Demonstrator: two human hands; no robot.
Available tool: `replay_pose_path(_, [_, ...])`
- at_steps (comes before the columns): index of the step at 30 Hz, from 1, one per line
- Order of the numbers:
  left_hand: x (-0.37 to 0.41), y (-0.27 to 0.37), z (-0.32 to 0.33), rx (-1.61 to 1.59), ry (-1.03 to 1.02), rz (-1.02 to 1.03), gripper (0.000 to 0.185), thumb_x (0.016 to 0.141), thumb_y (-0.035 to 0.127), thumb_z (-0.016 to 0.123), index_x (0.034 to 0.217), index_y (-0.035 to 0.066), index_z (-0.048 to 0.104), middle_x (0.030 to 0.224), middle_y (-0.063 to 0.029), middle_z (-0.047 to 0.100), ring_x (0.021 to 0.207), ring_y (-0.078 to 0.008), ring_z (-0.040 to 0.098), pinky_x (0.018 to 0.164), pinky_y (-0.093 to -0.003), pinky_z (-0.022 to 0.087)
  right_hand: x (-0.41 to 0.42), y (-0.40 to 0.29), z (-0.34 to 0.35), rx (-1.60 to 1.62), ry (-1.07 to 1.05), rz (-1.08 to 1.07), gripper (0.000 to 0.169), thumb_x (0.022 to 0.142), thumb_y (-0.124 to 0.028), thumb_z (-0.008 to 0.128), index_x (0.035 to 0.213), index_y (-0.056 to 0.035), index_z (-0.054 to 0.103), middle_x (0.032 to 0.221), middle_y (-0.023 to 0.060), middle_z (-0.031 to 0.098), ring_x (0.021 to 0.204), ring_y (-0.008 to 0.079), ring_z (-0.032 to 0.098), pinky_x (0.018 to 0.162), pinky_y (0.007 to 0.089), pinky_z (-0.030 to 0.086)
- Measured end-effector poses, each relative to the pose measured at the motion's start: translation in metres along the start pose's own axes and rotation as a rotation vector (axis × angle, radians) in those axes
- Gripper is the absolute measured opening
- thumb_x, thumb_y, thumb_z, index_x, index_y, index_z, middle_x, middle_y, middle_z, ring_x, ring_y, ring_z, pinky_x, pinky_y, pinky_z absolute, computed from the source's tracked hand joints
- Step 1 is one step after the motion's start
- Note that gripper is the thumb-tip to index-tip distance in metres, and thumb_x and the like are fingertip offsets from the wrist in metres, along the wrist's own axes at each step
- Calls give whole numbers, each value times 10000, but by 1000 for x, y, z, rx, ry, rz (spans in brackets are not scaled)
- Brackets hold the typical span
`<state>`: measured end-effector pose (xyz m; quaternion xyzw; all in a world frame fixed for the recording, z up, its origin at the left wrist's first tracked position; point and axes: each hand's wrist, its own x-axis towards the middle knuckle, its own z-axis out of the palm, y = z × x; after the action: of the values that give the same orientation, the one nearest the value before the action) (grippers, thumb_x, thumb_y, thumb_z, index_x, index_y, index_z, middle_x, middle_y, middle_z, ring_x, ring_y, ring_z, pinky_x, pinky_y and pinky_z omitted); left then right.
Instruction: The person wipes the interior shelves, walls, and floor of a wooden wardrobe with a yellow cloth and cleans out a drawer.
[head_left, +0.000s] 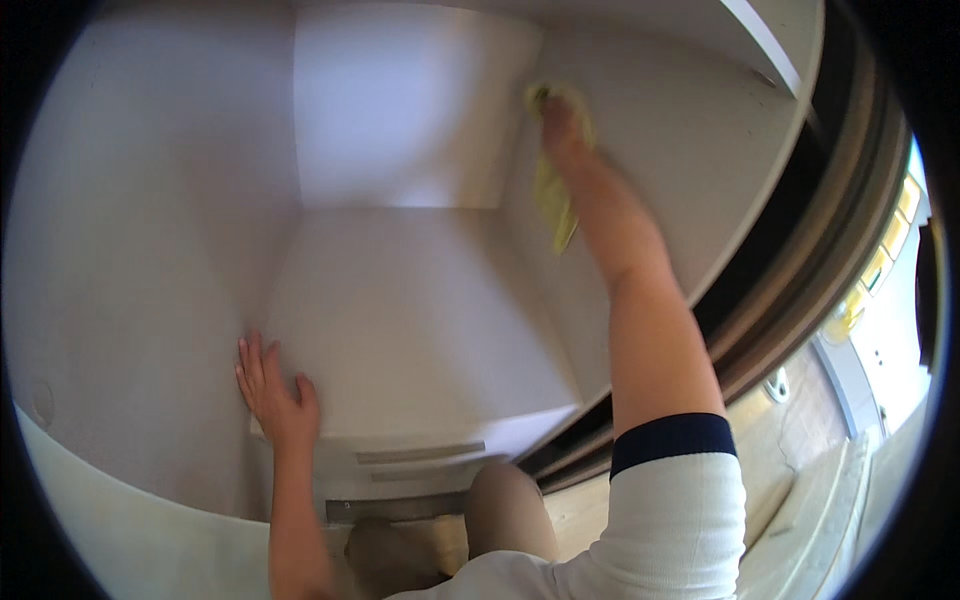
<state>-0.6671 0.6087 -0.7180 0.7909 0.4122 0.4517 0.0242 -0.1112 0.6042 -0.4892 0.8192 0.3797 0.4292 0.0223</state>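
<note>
My right hand (562, 127) reaches deep into a pale cabinet compartment and holds a yellow-green cloth (553, 199) against the right side wall (675, 150). The cloth hangs down below the hand, and the hand is a little blurred. My left hand (281, 397) rests with spread fingers at the front left corner of the compartment's floor panel (390, 300), its fingertips by the left side wall (127, 225). Nothing is held in it.
The compartment's back panel (390, 112) is lit unevenly. Under the floor panel are drawer fronts with recessed handles (420, 453). Dark and brown sliding door edges (795, 247) curve along the right. Beyond them, a white object (778, 385) stands on the light floor.
</note>
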Motion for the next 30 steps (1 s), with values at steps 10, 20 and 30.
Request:
replay_pose_path(10, [0, -3, -8, 73, -4, 0, 461, 660, 74, 583, 1117, 43, 531, 1374, -174, 381, 1355, -368, 236, 1098, -539, 133, -44, -95, 151, 12, -411, -99, 383, 851, -91, 462, 1225, -38, 520, 1276, 155, 492, 1199, 275, 446, 1024, 410, 340])
replay_pose_path(20, [1, 2, -8, 184, -107, -19, 428, 640, 97, 590, 1064, 52, 563, 1328, -168, 411, 1344, -378, 249, 1095, -578, 94, 17, -125, 25, 612, 475, 170, 338, 873, -140, 469, 1180, 2, 483, 1214, 172, 489, 1181, 324, 429, 1006, 453, 335])
replay_pose_path(30, [6, 17, -14, 182, -227, -126, 432, 643, 121, 602, 1068, 48, 575, 1340, -189, 393, 1353, -395, 223, 1066, -631, 79, 141, -126, 20, 747, 683, 462, 604, 938, -375, 385, 1414, -26, 255, 1463, 195, 237, 1338, 423, 201, 1023, 639, 211])
